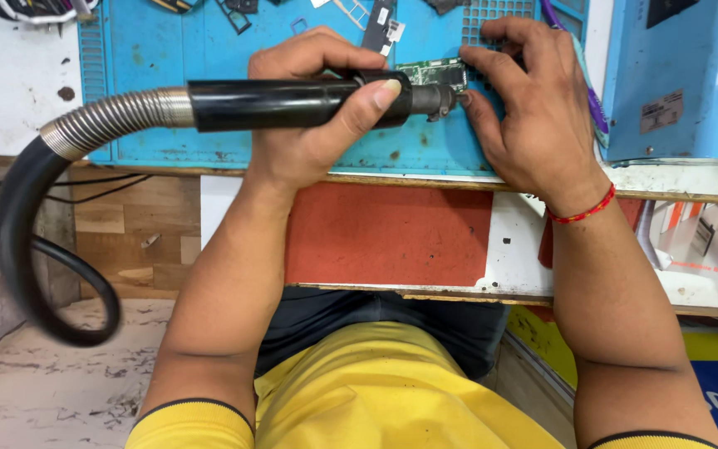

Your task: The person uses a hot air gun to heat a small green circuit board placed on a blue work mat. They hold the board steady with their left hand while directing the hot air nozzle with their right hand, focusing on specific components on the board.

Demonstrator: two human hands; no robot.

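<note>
The circuit board (434,73) is lying on the work mat (168,50), at twelve o'clock from the person. The hot-air handle (292,103) is lying across the mat, nozzle touching the board; its hose (18,208) is trailing off toward eight o'clock. The box (683,83) is sitting at two o'clock.

Head view, steeply downward, close.
</note>
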